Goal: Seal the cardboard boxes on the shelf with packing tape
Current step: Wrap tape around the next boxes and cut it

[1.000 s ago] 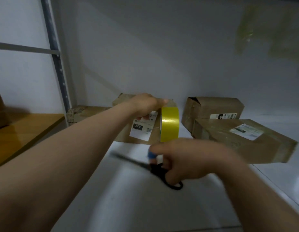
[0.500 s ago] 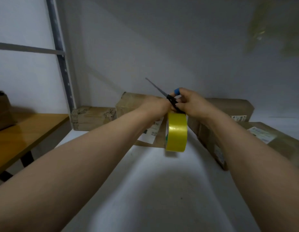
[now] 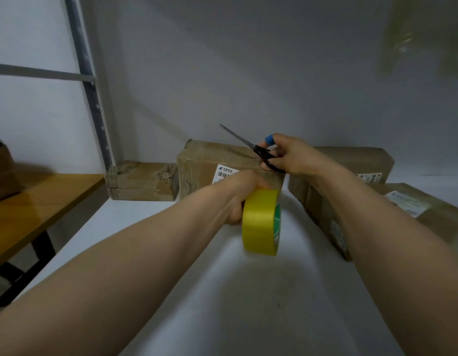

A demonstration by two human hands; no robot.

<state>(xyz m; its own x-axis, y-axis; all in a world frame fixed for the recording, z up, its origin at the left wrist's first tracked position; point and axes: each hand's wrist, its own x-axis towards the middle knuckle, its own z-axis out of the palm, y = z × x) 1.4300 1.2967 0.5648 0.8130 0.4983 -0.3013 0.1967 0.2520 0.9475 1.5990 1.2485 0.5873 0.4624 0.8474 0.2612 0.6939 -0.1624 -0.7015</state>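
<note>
Your left hand (image 3: 238, 199) grips the round yellow roll of packing tape (image 3: 260, 222), likely light and sticky, by its top in front of the brown cardboard box (image 3: 197, 170), and your right hand (image 3: 287, 155) holds black scissors (image 3: 264, 154).

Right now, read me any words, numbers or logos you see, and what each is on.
No text can be read here.
Middle box label: logo and print, blurred.
Back right box label: too small.
Front right box label: blurred.
Tape roll, green core: print unreadable.
</note>
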